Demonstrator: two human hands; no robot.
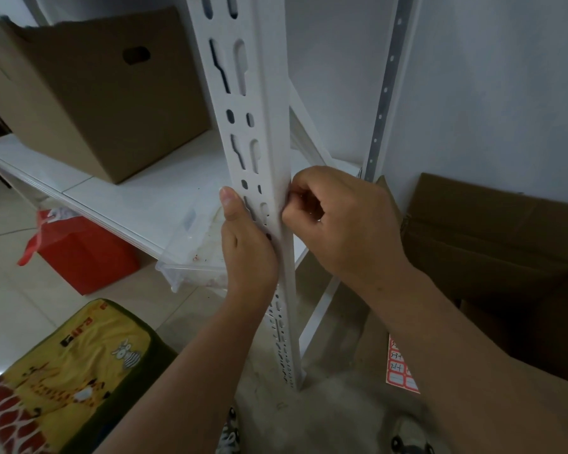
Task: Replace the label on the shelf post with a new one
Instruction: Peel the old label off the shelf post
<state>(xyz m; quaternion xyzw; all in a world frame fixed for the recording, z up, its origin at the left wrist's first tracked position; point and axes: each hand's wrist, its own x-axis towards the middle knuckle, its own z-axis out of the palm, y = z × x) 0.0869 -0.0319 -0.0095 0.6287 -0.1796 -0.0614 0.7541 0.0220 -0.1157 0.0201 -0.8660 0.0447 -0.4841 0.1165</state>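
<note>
While both hands work at mid-frame, the white slotted shelf post (259, 132) runs from the top centre down to the floor at lower centre. Upper left: a brown cardboard box (89, 93) sits on the white shelf board (138, 198). Right edge: a second, larger cardboard box (492, 234) stands against the wall. Lower left: a yellow cushion (69, 375) with animal print; above it a red bag (82, 253) on the tiled floor. A clear plastic tray (194, 257) pokes out under the shelf, just left of the post.

Left hand (246, 247) wraps the post's front face, thumb up along the slots, grasping the post. Right hand (338, 221) is clenched, fingertips (289, 204) pinched against the post's right edge; the label itself is hidden under them, cannot tell if it is gripped. A red-bordered label sheet (400, 368) lies low, right of the post's foot, partly behind the right forearm.
</note>
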